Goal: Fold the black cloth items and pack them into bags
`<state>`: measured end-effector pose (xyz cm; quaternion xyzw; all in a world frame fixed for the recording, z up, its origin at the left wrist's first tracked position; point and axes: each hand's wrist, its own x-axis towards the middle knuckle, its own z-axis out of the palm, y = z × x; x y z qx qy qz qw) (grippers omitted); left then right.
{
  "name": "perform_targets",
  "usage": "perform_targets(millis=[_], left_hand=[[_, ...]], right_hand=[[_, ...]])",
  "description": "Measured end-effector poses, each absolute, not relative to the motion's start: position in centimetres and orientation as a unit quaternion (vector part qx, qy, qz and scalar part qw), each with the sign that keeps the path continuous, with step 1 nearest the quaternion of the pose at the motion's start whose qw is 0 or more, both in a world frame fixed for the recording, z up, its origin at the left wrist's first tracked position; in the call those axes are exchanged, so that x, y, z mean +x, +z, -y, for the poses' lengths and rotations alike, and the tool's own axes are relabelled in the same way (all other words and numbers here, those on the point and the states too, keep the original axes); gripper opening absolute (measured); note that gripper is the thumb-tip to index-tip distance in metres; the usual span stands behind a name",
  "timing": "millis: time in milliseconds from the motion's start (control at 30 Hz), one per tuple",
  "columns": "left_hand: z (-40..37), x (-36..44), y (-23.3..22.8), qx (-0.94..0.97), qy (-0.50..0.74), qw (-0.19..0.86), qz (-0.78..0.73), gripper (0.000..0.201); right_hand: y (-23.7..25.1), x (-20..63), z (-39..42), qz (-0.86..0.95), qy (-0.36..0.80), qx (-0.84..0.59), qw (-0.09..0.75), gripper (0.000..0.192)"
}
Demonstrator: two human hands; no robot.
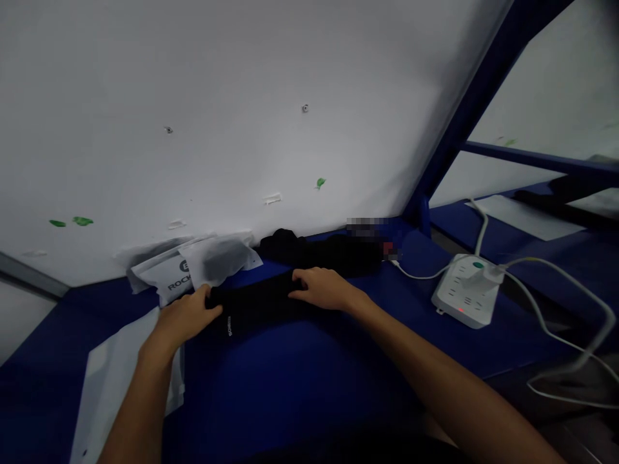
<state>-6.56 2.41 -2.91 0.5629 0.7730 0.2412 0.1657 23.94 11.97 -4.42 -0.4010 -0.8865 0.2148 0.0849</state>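
White sheet, far left: a pale sheet (120, 380) lies flat on the blue worktop (300, 380), partly under my left forearm, out of the way of the cloth.
Packets: white pouches (203, 267) with dark print lean against the foot of the white wall (217, 116), just behind my left hand, stacked loosely as if kept close to reach.
Left hand: my left hand (186, 316) lies knuckles up with the fingers curled onto the left end of the black garment (256, 303); I judge it is pinning that end down, though I cannot tell whether the fingertips pinch the cloth.
Black garment: it lies as a long folded band on the worktop between my two hands, small white lettering near its left end, held taut by a hand at each end.
Right hand: my right hand (324, 288) rests flat, fingers slightly spread, pressing the garment's right part.
Dark pile: more black cloth (319, 251) heaps behind, against the wall.
Power strip: a white power strip (467, 293) sits well to the right, its white cables (565, 335) trailing off.
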Motion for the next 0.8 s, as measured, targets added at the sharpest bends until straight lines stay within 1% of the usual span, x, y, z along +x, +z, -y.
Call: perform_targets(millis=[67, 100, 133, 200, 267, 333, 367, 433, 500, 567, 667, 733, 767, 800], left_hand=[[-2.5, -5.1, -2.9, 0.605, 0.121, 0.051, -0.785, 0.026], [-2.5, -4.2, -2.9, 0.628, 0.092, -0.007, -0.773, 0.025], [-2.4, -3.2, -2.9, 0.651, 0.095, -0.058, -0.751, 0.023], [-2.4, -1.2, -2.9, 0.691, 0.139, -0.143, -0.695, 0.024], [-2.4, 0.7, -3.0, 0.721, 0.19, -0.182, -0.641, 0.028], [-2.3, 2.3, -3.5, 0.777, 0.213, -0.152, -0.573, 0.032], [-2.3, 2.8, -3.9, 0.81, 0.21, -0.117, -0.536, 0.035], [-2.3, 3.6, -5.1, 0.858, 0.181, -0.037, -0.479, 0.045], [-2.4, 3.9, -6.4, 0.868, 0.152, 0.02, -0.471, 0.058], [-2.7, 3.8, -7.6, 0.855, 0.138, 0.05, -0.497, 0.066], [-3.2, 3.5, -8.5, 0.828, 0.137, 0.06, -0.541, 0.067], [-3.5, 3.3, -8.6, 0.819, 0.141, 0.061, -0.554, 0.066], [-3.6, 3.2, -8.6, 0.818, 0.141, 0.062, -0.554, 0.065], [-3.6, 3.1, -8.5, 0.819, 0.139, 0.065, -0.553, 0.064]], right_hand=[[-4.2, 24.1, -12.1, 0.881, 0.21, -0.413, 0.095, 0.038], [-4.0, 24.4, -12.2, 0.878, 0.209, -0.417, 0.108, 0.038], [-3.6, 24.7, -12.3, 0.874, 0.211, -0.42, 0.124, 0.037], [-2.9, 25.6, -12.9, 0.864, 0.224, -0.423, 0.153, 0.032], [-2.4, 26.8, -13.8, 0.858, 0.237, -0.427, 0.161, 0.022], [-2.4, 28.1, -14.8, 0.86, 0.243, -0.431, 0.126, 0.012], [-2.4, 28.7, -15.1, 0.862, 0.251, -0.43, 0.092, 0.014], [-2.5, 29.7, -15.6, 0.864, 0.27, -0.424, 0.027, 0.031], [-2.3, 30.3, -15.5, 0.866, 0.273, -0.42, -0.006, 0.05], [-1.7, 30.6, -15.0, 0.869, 0.269, -0.414, -0.016, 0.064], [-1.0, 30.7, -14.4, 0.873, 0.305, -0.378, -0.032, 0.08], [-1.2, 30.5, -14.5, 0.874, 0.32, -0.363, -0.039, 0.083], [-1.6, 30.3, -14.8, 0.876, 0.316, -0.362, -0.036, 0.08], [-2.1, 30.0, -15.1, 0.879, 0.305, -0.366, -0.03, 0.072]])
